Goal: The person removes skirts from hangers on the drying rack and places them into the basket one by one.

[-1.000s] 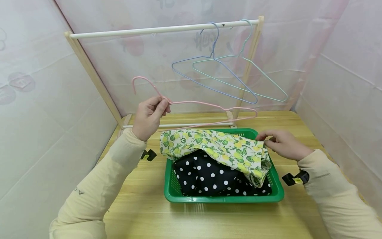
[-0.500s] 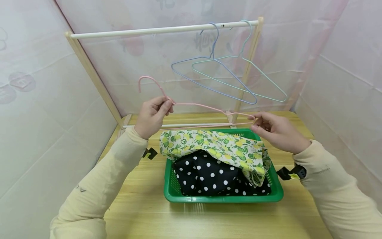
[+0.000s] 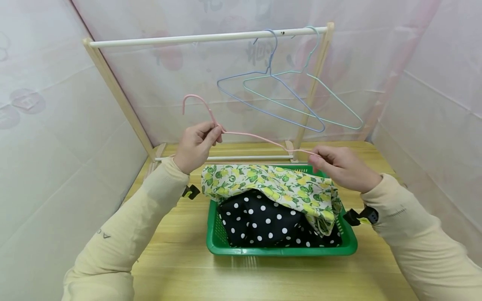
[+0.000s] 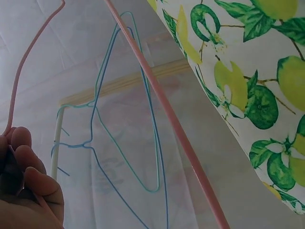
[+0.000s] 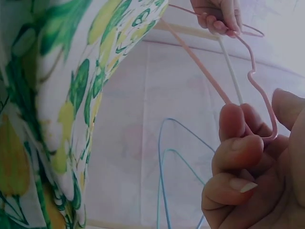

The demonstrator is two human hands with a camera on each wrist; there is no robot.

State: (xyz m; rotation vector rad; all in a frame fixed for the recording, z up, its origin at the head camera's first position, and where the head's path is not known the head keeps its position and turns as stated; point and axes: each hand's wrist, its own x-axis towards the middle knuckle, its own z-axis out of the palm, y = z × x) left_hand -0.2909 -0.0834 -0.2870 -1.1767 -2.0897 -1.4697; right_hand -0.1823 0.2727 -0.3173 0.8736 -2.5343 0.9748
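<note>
My left hand [image 3: 196, 145] pinches a pink wire hanger [image 3: 253, 135] at the neck, just under its hook. At the hanger's right end my right hand [image 3: 340, 167] grips the corner, fingers curled round the wire in the right wrist view. The hanger is held above a green basket [image 3: 280, 251]. In that basket a lemon-print cloth [image 3: 271, 184] lies over a black cloth with white dots [image 3: 260, 221]. In the left wrist view the lemon-print cloth [image 4: 257, 86] hides part of the scene beyond the hanger's lower bar.
Behind the basket stands a rack with a white rail [image 3: 188, 39] and wooden posts [image 3: 116, 96]. A blue hanger [image 3: 260, 108] and a mint green hanger [image 3: 335, 97] hang near its right end. Fabric walls enclose the wooden table [image 3: 180, 259].
My right hand has gone from the lemon-print cloth's right edge up to the hanger's right corner and taken hold of it. The left hand has shifted slightly right with the hanger, whose right end has dipped.
</note>
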